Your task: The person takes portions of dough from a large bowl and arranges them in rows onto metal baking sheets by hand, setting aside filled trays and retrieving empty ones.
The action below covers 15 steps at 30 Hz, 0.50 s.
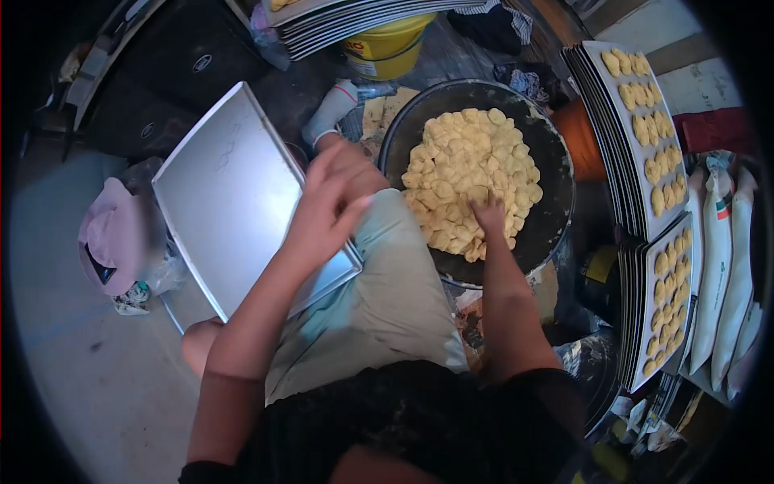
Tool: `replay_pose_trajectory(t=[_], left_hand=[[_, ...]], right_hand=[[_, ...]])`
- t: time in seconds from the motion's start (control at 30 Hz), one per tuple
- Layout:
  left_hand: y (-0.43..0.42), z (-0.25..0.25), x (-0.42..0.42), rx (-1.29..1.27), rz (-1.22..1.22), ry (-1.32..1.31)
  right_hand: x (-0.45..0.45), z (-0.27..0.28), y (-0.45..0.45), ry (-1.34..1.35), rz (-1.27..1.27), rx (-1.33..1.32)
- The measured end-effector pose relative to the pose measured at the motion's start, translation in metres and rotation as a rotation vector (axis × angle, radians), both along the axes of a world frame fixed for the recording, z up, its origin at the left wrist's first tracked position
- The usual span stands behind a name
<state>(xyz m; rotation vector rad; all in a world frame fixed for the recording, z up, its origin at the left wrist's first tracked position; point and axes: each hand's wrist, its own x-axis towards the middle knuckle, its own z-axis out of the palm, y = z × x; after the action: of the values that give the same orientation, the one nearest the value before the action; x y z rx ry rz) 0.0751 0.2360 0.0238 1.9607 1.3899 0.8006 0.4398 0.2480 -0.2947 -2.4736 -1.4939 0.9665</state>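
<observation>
A large black tub [556, 214] holds a heap of pale yellow dough pieces [451, 153]. My right hand [488, 216] reaches into the heap, its fingers closed about a round dough piece [478, 194]. Over my raised knee, my left hand [334, 198] has its fingers apart and holds nothing. Just left of it, a bare metal baking tray [234, 189] leans tilted across my lap. My left forearm passes in front of part of that tray.
On the right, two stacks of trays carry rows of shaped dough on the upper stack [637, 121] and lower stack [657, 306]. A yellow bucket [387, 52] stands behind the tub, below more trays [355, 28]. A pink hat [113, 234] lies at left. White sacks [717, 266] stand far right.
</observation>
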Motion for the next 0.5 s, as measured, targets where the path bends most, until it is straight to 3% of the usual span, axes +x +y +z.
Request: replay_pose_trajectory(t=[0.03,0.07,0.1,0.17,0.2,0.23,0.27,0.3,0.33,0.37,0.4,0.5], left_hand=[[0.028,-0.020,0.030,0.099,-0.043,0.021],[0.054,-0.049,0.060,0.015,-0.051,-0.022],[0.076,-0.080,0.090,-0.073,-0.059,-0.068],[0.111,-0.135,0.143,-0.470,0.051,-0.161],[0.119,-0.180,0.167,-0.697,0.209,-0.410],[0.126,-0.228,0.181,-0.911,0.373,-0.665],[0.128,-0.268,0.188,-0.958,0.435,-0.639],[0.127,-0.304,0.194,-1.013,0.495,-0.608],[0.128,-0.326,0.199,-1.067,0.557,-0.572],[0.132,-0.330,0.198,-1.000,0.487,-0.283],[0.134,-0.327,0.192,-0.927,0.485,-0.211],[0.152,-0.277,0.174,-0.812,0.523,0.000]], right_hand=[[0.004,-0.033,-0.029,-0.112,-0.027,-0.125],[-0.018,-0.050,-0.053,-0.184,0.181,-0.115],[-0.053,-0.041,-0.066,0.014,0.021,-0.082],[-0.075,-0.057,-0.082,-0.026,0.103,-0.037],[-0.068,-0.030,-0.076,0.096,0.239,-0.117],[-0.060,0.031,-0.055,0.216,0.381,-0.187],[-0.051,0.063,-0.041,0.334,0.524,-0.265],[-0.030,0.036,-0.026,0.202,0.684,-0.125],[-0.020,0.038,0.004,0.225,0.580,-0.043],[-0.009,0.039,0.039,0.247,0.474,0.033],[0.007,-0.001,0.070,0.177,0.495,0.302],[-0.012,-0.017,0.148,-0.072,0.225,0.502]])
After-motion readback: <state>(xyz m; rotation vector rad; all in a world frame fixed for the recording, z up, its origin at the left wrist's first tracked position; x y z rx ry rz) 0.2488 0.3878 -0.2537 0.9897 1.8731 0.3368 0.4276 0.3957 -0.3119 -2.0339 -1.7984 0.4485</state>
